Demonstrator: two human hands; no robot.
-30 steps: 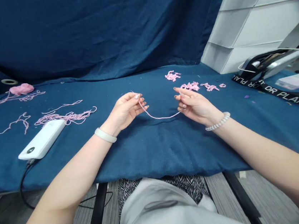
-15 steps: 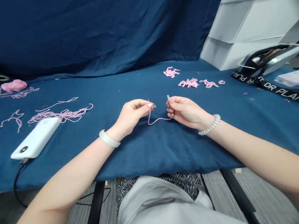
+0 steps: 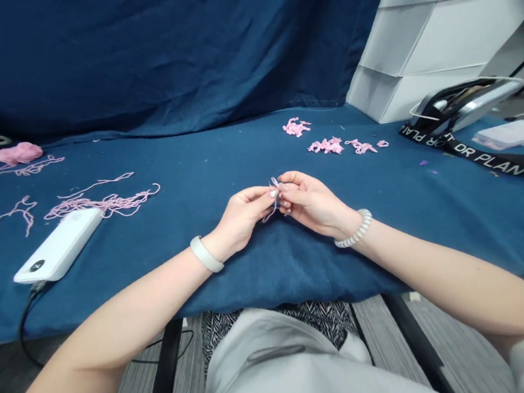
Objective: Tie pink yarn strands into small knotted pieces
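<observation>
**Pink yarn strand (image 3: pixel 271 213) pinched between both hands**
The left hand (image 3: pixel 244 214) and right hand (image 3: pixel 313 204) nearly meet over the front middle of the desk (image 3: pixel 270 271), fingertips pinching the strand, its ends poking out. Short yarn clumps (image 3: pixel 326 146) lie toward the back right; loose strands (image 3: pixel 102 206) and a white power bank (image 3: pixel 58 246) lie left, a yarn ball (image 3: pixel 18 153) by the back left corner.

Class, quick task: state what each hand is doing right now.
Left hand: closed, pinching pink yarn.
Right hand: closed, pinching the same pink yarn.
</observation>
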